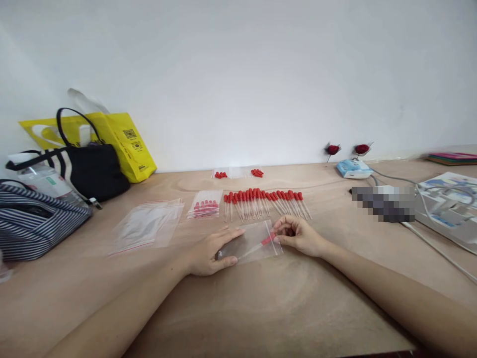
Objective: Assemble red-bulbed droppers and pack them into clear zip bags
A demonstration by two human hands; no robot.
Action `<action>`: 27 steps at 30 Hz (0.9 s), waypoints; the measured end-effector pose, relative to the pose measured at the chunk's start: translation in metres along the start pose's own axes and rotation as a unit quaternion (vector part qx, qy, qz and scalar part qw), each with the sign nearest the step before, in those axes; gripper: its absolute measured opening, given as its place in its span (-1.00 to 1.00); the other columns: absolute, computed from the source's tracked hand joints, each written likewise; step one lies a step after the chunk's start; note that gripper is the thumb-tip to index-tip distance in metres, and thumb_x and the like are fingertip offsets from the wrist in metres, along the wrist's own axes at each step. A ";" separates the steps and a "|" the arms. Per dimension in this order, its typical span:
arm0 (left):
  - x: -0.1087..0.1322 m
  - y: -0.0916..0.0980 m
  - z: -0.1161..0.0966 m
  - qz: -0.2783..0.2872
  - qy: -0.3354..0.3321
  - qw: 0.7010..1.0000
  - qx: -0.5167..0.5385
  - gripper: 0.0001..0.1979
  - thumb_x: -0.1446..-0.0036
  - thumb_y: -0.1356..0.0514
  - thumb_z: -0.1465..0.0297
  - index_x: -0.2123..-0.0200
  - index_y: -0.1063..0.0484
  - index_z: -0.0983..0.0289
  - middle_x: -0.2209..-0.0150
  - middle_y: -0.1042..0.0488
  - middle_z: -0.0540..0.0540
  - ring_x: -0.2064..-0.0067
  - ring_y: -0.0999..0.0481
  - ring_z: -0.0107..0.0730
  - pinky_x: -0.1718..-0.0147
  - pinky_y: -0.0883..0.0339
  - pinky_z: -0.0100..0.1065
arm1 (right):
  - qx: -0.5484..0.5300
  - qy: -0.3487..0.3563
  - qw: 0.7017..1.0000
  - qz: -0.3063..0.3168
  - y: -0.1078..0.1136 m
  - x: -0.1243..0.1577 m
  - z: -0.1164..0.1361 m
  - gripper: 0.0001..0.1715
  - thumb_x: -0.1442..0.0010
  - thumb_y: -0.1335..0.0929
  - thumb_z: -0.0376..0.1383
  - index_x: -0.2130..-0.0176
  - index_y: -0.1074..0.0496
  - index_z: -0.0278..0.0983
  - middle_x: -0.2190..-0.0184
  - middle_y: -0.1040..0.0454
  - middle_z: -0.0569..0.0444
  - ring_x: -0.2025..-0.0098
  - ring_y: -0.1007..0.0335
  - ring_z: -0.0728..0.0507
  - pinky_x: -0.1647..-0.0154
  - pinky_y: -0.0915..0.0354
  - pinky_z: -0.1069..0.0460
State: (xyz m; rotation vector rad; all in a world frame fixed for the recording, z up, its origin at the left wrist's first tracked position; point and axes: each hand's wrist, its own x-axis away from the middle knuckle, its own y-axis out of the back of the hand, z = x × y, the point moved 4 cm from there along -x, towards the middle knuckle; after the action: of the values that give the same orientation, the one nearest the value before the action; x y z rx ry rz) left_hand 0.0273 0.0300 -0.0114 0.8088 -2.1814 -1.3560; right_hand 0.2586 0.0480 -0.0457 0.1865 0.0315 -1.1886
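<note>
A clear zip bag (249,245) lies between my hands on the wooden table, its opening toward the right. My left hand (210,251) holds the bag's closed left end, thumb at the near edge and fingers along the far edge. The fingers of my right hand (298,234) are closed at the bag's mouth, on the red bulb end of a glass dropper (267,240). Most of that dropper's clear tube is inside the bag. Just beyond my hands, several red-topped droppers (257,201) lie in a row, bulbs pointing away from me.
Left of the row sits a stack of bagged droppers (204,204), beside flat plastic bags (147,226). Small bags with red bulbs (234,172) lie by the wall. Yellow (130,149), black (95,171) and striped bags (40,219) stand left. A power strip (447,214) with cables is right.
</note>
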 end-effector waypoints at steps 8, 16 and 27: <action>-0.002 -0.004 0.000 -0.006 -0.017 1.000 -0.009 -0.41 -0.12 -0.04 0.17 -0.19 0.02 0.16 -0.20 -0.06 0.11 -0.22 0.04 -0.10 -0.14 0.09 0.00 | 0.027 0.026 0.999 -0.025 0.007 -0.004 0.002 -0.61 0.16 -0.45 -0.19 0.41 -0.21 -0.25 0.45 -0.44 0.13 0.57 -0.19 0.07 0.57 -0.09 0.13; -0.002 -0.002 -0.003 -0.024 -0.019 1.000 -0.005 -0.42 -0.10 -0.06 0.17 -0.18 0.00 0.14 -0.19 -0.11 0.11 -0.21 0.00 -0.08 -0.11 0.02 0.00 | 0.107 0.035 0.993 0.041 -0.005 -0.004 0.004 -0.80 0.00 -0.35 -0.20 0.40 -0.29 -0.26 0.57 -0.36 0.19 0.54 -0.23 0.04 0.54 -0.12 0.13; -0.001 0.000 -0.003 -0.009 -0.012 1.000 0.002 -0.41 -0.10 -0.06 0.16 -0.18 0.00 0.13 -0.20 -0.08 0.09 -0.22 0.03 -0.07 -0.11 0.03 0.02 | 0.321 0.022 0.927 -0.193 0.038 -0.088 0.010 -0.82 -0.03 -0.28 -0.26 0.42 -0.44 -0.28 0.45 -0.49 0.07 0.42 -0.36 -0.05 0.36 -0.24 0.08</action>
State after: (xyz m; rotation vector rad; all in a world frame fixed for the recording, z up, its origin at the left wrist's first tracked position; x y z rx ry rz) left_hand 0.0305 0.0285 -0.0104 0.8211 -2.2010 -1.3761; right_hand 0.2600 0.1406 -0.0204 0.8150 -0.2990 -1.5590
